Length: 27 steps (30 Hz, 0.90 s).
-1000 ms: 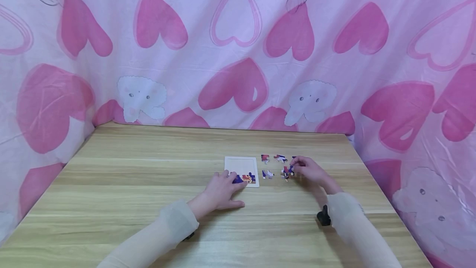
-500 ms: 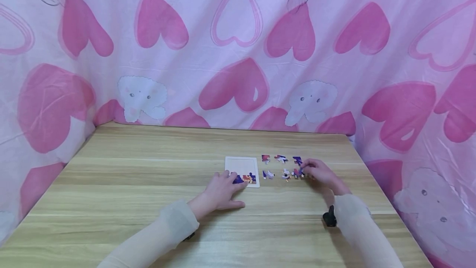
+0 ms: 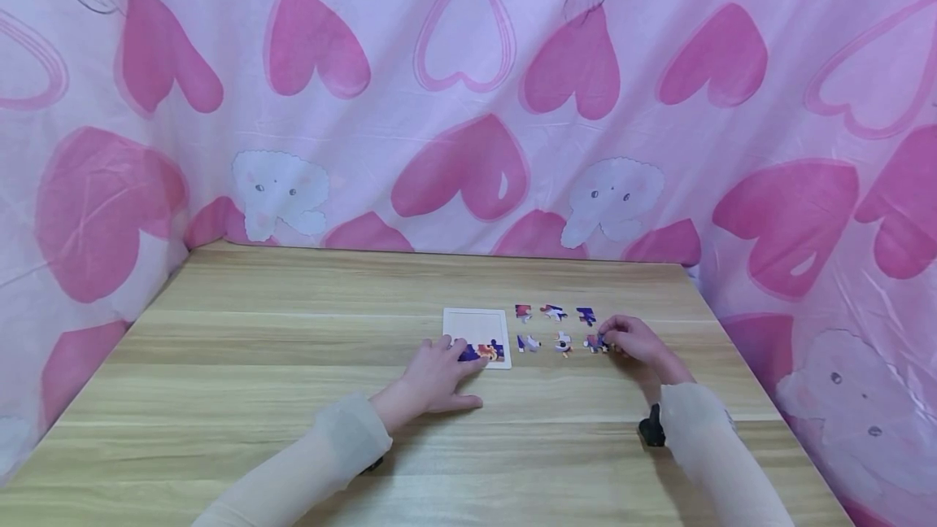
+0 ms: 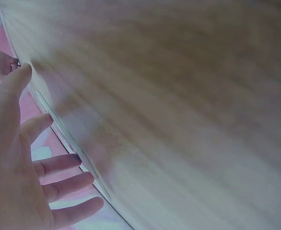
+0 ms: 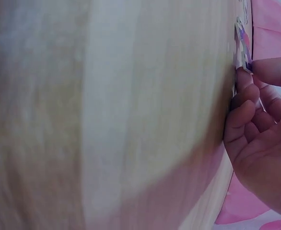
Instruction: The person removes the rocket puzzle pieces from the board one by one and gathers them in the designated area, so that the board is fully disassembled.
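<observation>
My left hand (image 3: pixel 430 376) lies with fingers spread over the lower left of a white puzzle frame (image 3: pixel 474 311). A strip of joined puzzle pieces (image 3: pixel 483 351) shows along the frame's bottom, partly covered by those fingers. In the left wrist view the left fingers (image 4: pixel 59 165) reach straight to the frame's edge (image 4: pixel 73 141). To the right, my right hand (image 3: pixel 635 340) pinches a purple and red jigsaw piece (image 3: pixel 596 343) at its right end. The right wrist view has this jigsaw piece (image 5: pixel 245 48) tilted between thumb and index finger, the other fingers curled.
Between the frame and my right hand lie loose jigsaw pieces in two rows, among them a red one (image 3: pixel 523 313), a dark purple one (image 3: pixel 586 315) and a white one (image 3: pixel 562 343). A pink heart-print curtain (image 3: pixel 468 104) stands behind the wooden table (image 3: pixel 293 307).
My right hand has moved right with the pinched jigsaw piece, from beside the white piece to the end of the lower row. The left hand has stayed still.
</observation>
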Each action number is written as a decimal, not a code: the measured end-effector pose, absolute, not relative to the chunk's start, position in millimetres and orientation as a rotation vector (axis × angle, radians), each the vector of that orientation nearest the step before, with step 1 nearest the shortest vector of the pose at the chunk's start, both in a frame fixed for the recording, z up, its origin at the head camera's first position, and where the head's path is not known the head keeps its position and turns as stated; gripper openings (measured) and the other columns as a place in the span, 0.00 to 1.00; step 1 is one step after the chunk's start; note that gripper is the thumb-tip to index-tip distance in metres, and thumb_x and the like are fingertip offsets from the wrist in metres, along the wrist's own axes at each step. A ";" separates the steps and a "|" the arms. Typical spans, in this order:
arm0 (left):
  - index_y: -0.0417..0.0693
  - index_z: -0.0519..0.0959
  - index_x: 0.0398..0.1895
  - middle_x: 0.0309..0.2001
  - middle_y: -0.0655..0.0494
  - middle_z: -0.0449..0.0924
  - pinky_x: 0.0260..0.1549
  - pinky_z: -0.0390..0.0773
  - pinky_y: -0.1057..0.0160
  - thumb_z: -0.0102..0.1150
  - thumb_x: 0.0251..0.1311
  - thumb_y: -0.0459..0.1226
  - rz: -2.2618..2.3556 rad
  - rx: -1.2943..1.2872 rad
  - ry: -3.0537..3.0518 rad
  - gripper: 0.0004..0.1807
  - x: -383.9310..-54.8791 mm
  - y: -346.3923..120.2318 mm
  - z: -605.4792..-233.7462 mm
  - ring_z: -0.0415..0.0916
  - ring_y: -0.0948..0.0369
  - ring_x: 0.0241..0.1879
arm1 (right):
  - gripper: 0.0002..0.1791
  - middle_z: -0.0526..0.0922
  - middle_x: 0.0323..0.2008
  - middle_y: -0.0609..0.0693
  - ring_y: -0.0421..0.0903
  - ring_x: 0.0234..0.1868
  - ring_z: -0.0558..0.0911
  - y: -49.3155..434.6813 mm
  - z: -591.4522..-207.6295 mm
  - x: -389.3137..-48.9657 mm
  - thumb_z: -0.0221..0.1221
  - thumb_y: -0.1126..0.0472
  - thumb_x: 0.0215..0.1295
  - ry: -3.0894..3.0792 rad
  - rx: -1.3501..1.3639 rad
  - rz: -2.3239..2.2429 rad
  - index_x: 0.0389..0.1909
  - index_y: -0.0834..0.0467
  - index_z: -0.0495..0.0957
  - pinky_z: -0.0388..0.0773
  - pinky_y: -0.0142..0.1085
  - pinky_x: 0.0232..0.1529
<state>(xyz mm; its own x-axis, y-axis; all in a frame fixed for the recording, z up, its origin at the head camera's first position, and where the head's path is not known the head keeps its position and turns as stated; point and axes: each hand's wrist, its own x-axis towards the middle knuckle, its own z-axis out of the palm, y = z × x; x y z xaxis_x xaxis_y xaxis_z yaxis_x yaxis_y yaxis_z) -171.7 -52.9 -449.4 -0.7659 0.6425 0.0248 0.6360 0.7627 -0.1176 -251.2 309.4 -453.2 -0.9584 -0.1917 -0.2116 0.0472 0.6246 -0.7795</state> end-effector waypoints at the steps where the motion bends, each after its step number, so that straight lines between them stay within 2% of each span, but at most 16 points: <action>1: 0.69 0.63 0.61 0.52 0.49 0.67 0.38 0.69 0.48 0.38 0.47 0.70 0.156 -1.049 -2.889 0.38 -171.9 -52.8 -449.8 0.65 0.50 0.48 | 0.09 0.72 0.26 0.53 0.46 0.22 0.68 309.8 -453.7 -251.5 0.48 0.68 0.58 2.583 -0.102 -1.241 0.37 0.67 0.72 0.67 0.35 0.23; 10: 0.68 0.62 0.62 0.54 0.48 0.66 0.42 0.67 0.46 0.38 0.48 0.69 0.086 -1.056 -2.910 0.38 -171.4 -54.6 -449.9 0.63 0.47 0.51 | 0.08 0.73 0.28 0.54 0.47 0.26 0.70 304.8 -451.3 -250.4 0.49 0.65 0.60 2.690 -0.168 -1.174 0.36 0.66 0.73 0.69 0.37 0.26; 19: 0.65 0.61 0.63 0.58 0.46 0.63 0.47 0.62 0.42 0.38 0.50 0.68 -0.067 -1.037 -2.972 0.38 -167.9 -61.2 -447.3 0.60 0.44 0.55 | 0.09 0.73 0.30 0.54 0.48 0.29 0.70 263.6 -441.8 -247.4 0.51 0.66 0.60 2.708 -0.329 -1.202 0.39 0.66 0.73 0.69 0.38 0.27; 21: 0.62 0.62 0.63 0.58 0.46 0.63 0.48 0.61 0.42 0.38 0.50 0.68 -0.117 -1.026 -2.987 0.39 -168.9 -62.6 -448.2 0.60 0.44 0.55 | 0.09 0.73 0.29 0.56 0.49 0.28 0.70 251.3 -436.4 -244.1 0.51 0.67 0.59 2.671 -0.368 -1.244 0.39 0.68 0.73 0.69 0.38 0.25; 27: 0.48 0.66 0.58 0.57 0.48 0.66 0.51 0.61 0.46 0.39 0.50 0.67 -0.261 -0.969 -3.039 0.41 -172.2 -68.0 -447.0 0.60 0.46 0.56 | 0.09 0.74 0.29 0.53 0.47 0.28 0.70 220.4 -439.4 -241.6 0.53 0.67 0.58 2.614 -0.458 -1.293 0.39 0.66 0.73 0.70 0.36 0.25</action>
<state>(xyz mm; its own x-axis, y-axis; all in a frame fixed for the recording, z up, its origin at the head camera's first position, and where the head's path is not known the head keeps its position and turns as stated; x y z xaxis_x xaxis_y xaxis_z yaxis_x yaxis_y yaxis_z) -172.2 -68.0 -447.0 -0.8151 0.5793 -0.0066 0.5697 0.8036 0.1724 -241.6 220.4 -439.4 -0.9344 -0.3548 -0.0325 -0.1893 0.5719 -0.7981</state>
